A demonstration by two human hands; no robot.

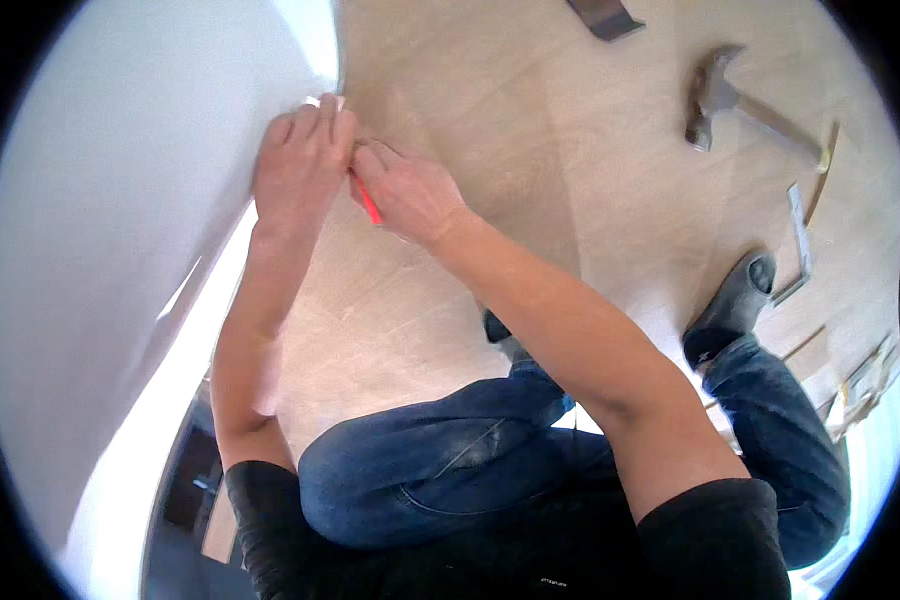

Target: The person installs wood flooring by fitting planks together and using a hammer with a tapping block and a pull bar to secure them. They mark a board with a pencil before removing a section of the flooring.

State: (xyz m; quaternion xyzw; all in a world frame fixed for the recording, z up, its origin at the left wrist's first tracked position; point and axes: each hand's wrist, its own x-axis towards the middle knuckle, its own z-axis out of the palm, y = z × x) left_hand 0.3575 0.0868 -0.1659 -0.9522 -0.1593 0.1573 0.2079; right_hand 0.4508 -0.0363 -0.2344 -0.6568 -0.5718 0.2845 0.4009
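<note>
My left hand (305,165) is pressed at the foot of the white wall (120,180), its fingers curled over a small white piece (312,101), mostly hidden. Just right of it, my right hand (408,190) grips a slim red object (368,205), perhaps a pencil or marker, angled down from its fingers beside my left hand. Where its tip lies is hidden by the fingers. Both hands are low over the light wood floor (420,300).
At the right lie a claw hammer (720,95), a metal square (800,240), thin wooden strips (825,170) and scraps (860,385). A dark metal piece (605,20) lies at the top. My bent legs (440,450) and shoed feet (730,300) rest below and right.
</note>
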